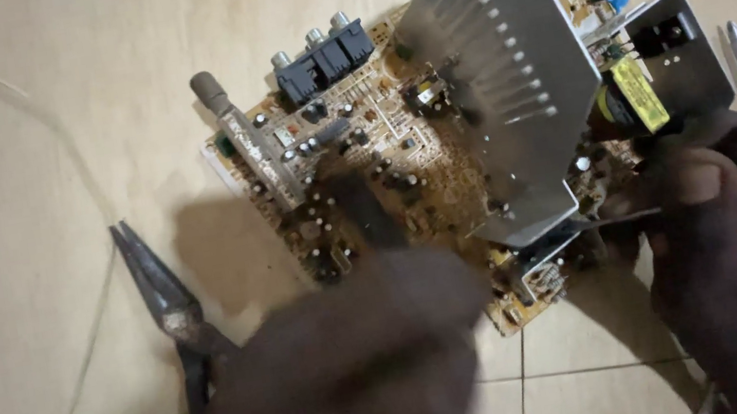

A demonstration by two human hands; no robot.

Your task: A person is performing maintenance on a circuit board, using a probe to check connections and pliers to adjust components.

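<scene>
two hands are seen over a circuit board at centre: the left hand, at 6 o'clock, is blurred, its grip untellable; the right hand, at 4 o'clock, is closed round a thin metal tool whose tip, if slipped under the heat sink, could scratch parts.

Makeshift repair spot on a tiled floor, bare circuit board, pliers lying beside it
</scene>
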